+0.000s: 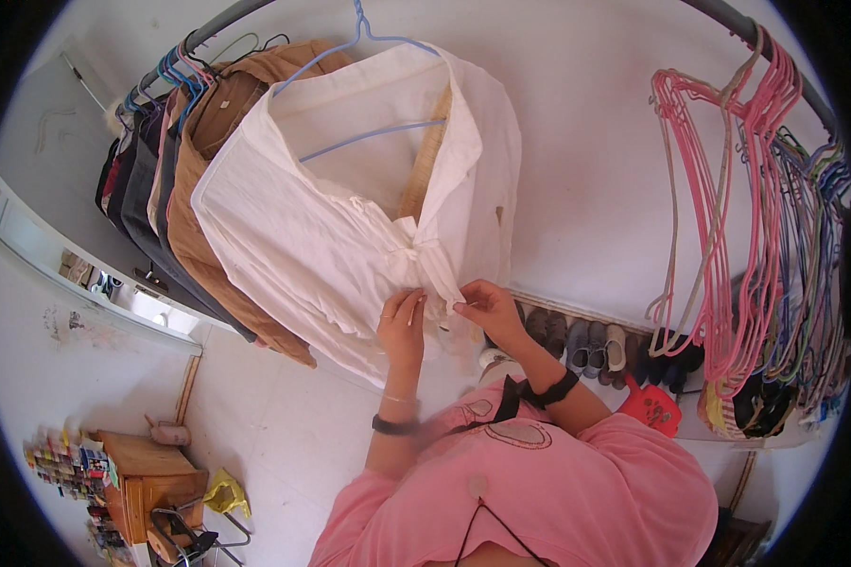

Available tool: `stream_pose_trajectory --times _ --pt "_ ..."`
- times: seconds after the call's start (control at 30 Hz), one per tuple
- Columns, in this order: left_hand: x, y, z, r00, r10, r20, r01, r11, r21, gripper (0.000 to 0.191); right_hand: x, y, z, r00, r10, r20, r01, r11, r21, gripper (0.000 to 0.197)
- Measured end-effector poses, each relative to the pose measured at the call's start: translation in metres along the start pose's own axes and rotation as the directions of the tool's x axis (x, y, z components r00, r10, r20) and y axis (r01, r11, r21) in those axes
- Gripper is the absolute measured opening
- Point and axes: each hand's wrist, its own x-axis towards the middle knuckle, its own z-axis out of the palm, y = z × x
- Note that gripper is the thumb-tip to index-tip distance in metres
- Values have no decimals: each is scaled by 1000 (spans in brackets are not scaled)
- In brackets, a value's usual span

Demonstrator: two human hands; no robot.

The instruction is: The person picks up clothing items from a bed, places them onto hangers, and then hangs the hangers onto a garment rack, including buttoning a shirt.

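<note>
A white collared shirt [284, 234] hangs on a blue wire hanger [369, 133] in front of me. Its neck is spread wide, and its front panels meet in a knotted fabric tie [417, 249]. One hanging end of that tie is pinched between the thumb and fingers of my right hand [495, 310]. Just left of it, below the knot, my left hand [401, 322] has its fingertips together on the shirt's white cloth; exactly which fold they hold is partly hidden. The shirt's lower hem falls behind my wrists.
Left of the shirt, a brown jacket [202, 241] and dark garments crowd the grey rail [234, 20]. Pink hangers [759, 212] hang at right. Shoes [585, 344] line the wall below, near a red dustpan [649, 410]. A wooden desk [152, 475] and a folding chair [181, 531] stand lower left.
</note>
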Motion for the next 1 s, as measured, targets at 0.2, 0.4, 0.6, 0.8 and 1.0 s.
stream_pose_trajectory --times 0.2,0.4,0.6,0.8,1.0 --pt "-10 10 -7 942 -313 119 332 820 -467 15 3 -2 14 991 -110 -70 95 976 -196 22" --pt "-8 12 -14 982 -139 130 183 874 -451 16 4 -9 27 972 -174 -156 135 963 -233 20" --pt "-9 15 -20 996 -70 51 83 942 -325 18 -3 -20 37 911 -396 -114 323 858 -399 12" --pt "-13 17 -19 986 -167 -14 152 928 -340 21 -3 -27 33 844 -524 114 485 654 -581 16" --pt "-13 22 -17 985 -170 25 169 931 -323 19 -4 -29 36 844 -532 65 448 633 -631 22"
